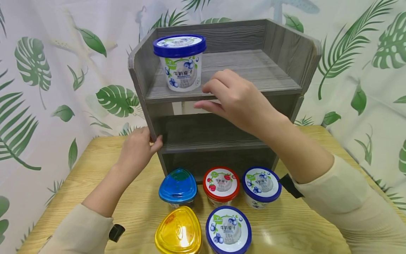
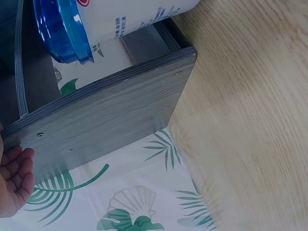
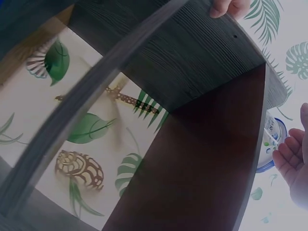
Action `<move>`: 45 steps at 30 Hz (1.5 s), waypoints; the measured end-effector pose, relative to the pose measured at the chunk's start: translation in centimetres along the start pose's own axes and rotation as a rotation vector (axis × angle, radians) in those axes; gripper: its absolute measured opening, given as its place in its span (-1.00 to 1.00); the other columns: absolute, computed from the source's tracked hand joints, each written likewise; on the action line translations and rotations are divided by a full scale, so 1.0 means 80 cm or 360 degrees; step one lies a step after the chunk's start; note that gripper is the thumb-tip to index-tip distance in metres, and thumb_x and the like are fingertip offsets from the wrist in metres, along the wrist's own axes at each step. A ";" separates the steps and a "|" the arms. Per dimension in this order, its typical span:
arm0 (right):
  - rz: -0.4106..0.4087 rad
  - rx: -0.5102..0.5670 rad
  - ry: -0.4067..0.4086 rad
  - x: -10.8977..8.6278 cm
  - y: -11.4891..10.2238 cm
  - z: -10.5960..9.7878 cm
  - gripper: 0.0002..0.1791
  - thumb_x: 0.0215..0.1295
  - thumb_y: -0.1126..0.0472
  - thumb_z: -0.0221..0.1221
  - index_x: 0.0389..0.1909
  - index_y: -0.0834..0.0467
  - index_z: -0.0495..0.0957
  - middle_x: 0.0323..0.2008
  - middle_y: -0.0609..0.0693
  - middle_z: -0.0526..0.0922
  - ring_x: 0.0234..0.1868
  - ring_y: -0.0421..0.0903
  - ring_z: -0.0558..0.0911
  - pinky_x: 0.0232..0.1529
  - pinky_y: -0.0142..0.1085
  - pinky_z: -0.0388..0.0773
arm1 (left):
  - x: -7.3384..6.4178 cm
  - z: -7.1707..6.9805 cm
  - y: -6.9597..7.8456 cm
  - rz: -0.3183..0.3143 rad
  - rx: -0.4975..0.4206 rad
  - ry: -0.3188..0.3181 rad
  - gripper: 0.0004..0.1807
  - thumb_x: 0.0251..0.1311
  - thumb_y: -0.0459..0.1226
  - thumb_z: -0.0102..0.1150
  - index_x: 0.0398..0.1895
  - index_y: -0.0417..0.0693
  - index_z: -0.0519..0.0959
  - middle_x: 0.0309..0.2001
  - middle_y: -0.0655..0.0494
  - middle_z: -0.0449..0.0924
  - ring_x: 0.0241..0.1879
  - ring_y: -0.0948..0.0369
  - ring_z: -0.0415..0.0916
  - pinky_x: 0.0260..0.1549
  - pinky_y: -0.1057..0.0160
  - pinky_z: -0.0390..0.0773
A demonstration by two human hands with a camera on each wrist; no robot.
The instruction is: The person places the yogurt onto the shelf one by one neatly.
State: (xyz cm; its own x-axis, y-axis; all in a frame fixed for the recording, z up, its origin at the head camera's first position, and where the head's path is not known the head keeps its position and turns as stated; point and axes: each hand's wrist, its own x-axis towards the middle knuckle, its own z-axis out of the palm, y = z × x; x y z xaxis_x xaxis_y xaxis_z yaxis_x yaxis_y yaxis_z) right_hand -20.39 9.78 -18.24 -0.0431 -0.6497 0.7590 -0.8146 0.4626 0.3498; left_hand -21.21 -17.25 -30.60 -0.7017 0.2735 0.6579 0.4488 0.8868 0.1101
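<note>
A grey wooden shelf unit stands on the table. My left hand holds the front edge of its left side panel, thumb on the inner side and fingers against the outer face. On the top board, at the left, sits an upright blueberry ice cream tub with a dark blue lid. Just right of that tub is my right hand, its thumb and fingers apart with nothing between them. In the right wrist view the tub is partly hidden behind the shelf board.
Before the shelf stand a blue-lidded triangular tub, a red-lidded strawberry tub, a blueberry tub, a yellow-lidded triangular tub and another blueberry tub. A leaf-patterned cloth hangs behind the wooden table.
</note>
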 end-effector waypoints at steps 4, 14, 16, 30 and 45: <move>-0.0022 -0.0014 -0.0017 -0.009 0.000 0.001 -0.66 0.14 0.09 0.29 -0.34 0.34 0.54 -0.43 0.15 0.57 -0.39 0.02 0.54 -0.29 -0.25 0.61 | -0.001 0.000 0.000 0.0002 -0.0008 0.0009 -0.77 0.13 -0.27 0.20 -0.52 -0.28 0.45 -0.60 -0.11 0.49 -0.56 -0.02 0.44 -0.56 0.11 0.47; -0.0033 0.0006 -0.0018 -0.033 -0.001 0.004 -0.56 0.30 -0.03 0.10 -0.35 0.33 0.55 -0.44 0.15 0.57 -0.41 0.02 0.53 -0.30 -0.26 0.60 | -0.006 0.003 -0.002 -0.0004 -0.0013 0.0020 -0.77 0.11 -0.28 0.21 -0.51 -0.29 0.46 -0.61 -0.11 0.48 -0.57 -0.02 0.43 -0.56 0.12 0.47; -0.0022 0.0012 -0.0027 -0.038 -0.002 0.004 -0.54 0.33 -0.06 0.05 -0.35 0.33 0.55 -0.44 0.14 0.57 -0.41 0.01 0.54 -0.30 -0.26 0.61 | -0.007 0.004 -0.002 -0.0004 -0.0006 0.0019 -0.77 0.11 -0.27 0.21 -0.52 -0.28 0.46 -0.62 -0.11 0.48 -0.57 -0.01 0.42 -0.57 0.13 0.47; 0.0032 0.0029 -0.0031 -0.072 -0.004 0.013 -0.45 0.39 -0.11 -0.07 -0.39 0.33 0.55 -0.46 0.13 0.58 -0.42 -0.01 0.56 -0.34 -0.26 0.61 | -0.006 0.005 -0.003 0.0028 0.0015 0.0034 -0.76 0.12 -0.27 0.21 -0.52 -0.28 0.45 -0.61 -0.11 0.49 -0.58 0.00 0.43 -0.60 0.15 0.47; 0.0017 0.0083 -0.0018 -0.101 -0.010 0.016 -0.45 0.37 -0.13 -0.05 -0.41 0.31 0.56 -0.46 0.10 0.61 -0.45 -0.06 0.57 -0.41 -0.30 0.60 | 0.000 0.001 -0.003 0.0051 0.0007 0.0019 -0.76 0.12 -0.27 0.20 -0.55 -0.26 0.46 -0.61 -0.09 0.50 -0.58 0.00 0.43 -0.61 0.15 0.46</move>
State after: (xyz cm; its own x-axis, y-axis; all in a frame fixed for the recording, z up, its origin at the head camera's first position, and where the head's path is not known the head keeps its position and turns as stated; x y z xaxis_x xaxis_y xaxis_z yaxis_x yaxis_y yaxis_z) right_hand -20.10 13.89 -25.34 -0.0584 -0.6516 0.7563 -0.8432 0.4377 0.3120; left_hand -21.35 -17.41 -30.70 -0.6804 0.2971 0.6699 0.4682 0.8794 0.0856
